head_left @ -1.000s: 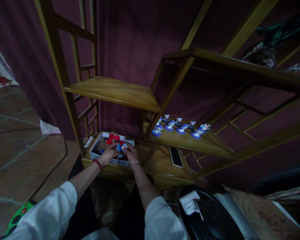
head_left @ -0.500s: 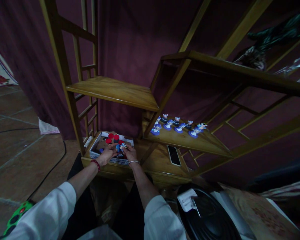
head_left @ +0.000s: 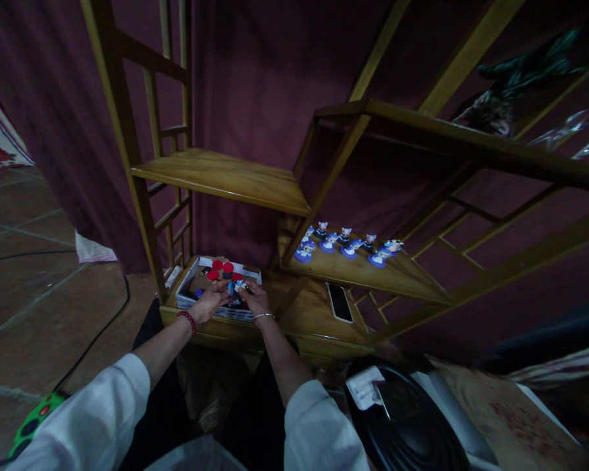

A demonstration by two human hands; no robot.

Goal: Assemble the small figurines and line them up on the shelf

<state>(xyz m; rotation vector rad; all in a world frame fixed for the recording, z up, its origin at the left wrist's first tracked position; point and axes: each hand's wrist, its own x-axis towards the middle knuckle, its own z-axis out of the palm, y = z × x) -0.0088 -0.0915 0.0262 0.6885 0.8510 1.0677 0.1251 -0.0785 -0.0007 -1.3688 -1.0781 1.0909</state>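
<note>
Over a shallow white-rimmed box (head_left: 185, 302) on the lowest shelf, both of my hands meet around a small blue-and-white figurine (head_left: 238, 286). My left hand (head_left: 213, 301) has its fingers closed on the figurine's left side. From the right, my right hand (head_left: 256, 299) pinches it; the fingertips partly hide it. Red round pieces (head_left: 227, 267) and several dark and purple bits lie in the box. To the right, small figurines on purple bases (head_left: 352, 248) stand in rows on a raised shelf, with darker ones behind.
A phone (head_left: 340, 303) lies on the lower shelf (head_left: 299, 314). Wooden posts and an upper shelf board (head_left: 226, 175) rise above the box. A black ribbed object (head_left: 407, 418) with a paper label is at the lower right. A green device (head_left: 36, 422) with a cable sits on the floor.
Both hands stay almost in the same place around the figurine. The whole view has shifted slightly, so the shelf at the right appears a little further left.
</note>
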